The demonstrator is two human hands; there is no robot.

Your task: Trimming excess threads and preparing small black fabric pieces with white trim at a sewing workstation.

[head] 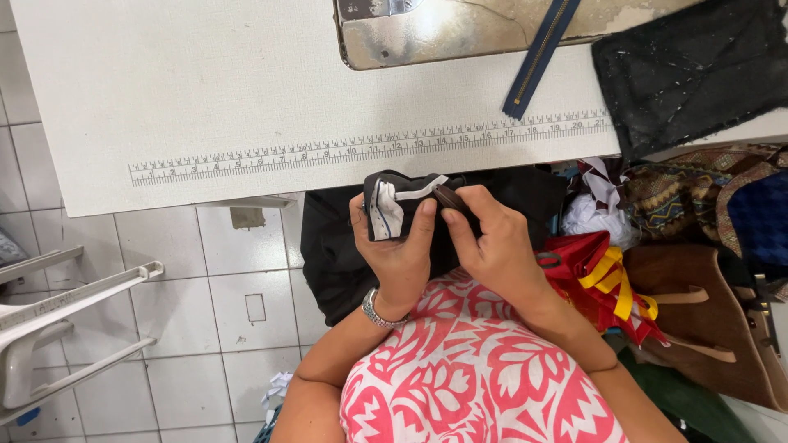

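Just below the bench (246, 98) edge with its printed ruler (369, 148), I hold the small black-and-white fabric piece (394, 205) in both hands, its long axis crosswise, my left hand (394, 246) cupping it underneath, my right hand (492, 238) pinching its right end.

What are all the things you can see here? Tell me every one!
fabric piece: one, black with white lining, held in both hands
table: one, white, with a ruler strip along its front edge
zipper: one, dark blue, lying on the table top
dark cloth: one, black, table's right end
red bag: one, red with yellow straps, right of the hands
brown bag: one, brown, far right
floor tiles: many, white, below
wristwatch: one, silver, left wrist
left hand: one, grips the fabric
right hand: one, pinches the fabric's edge
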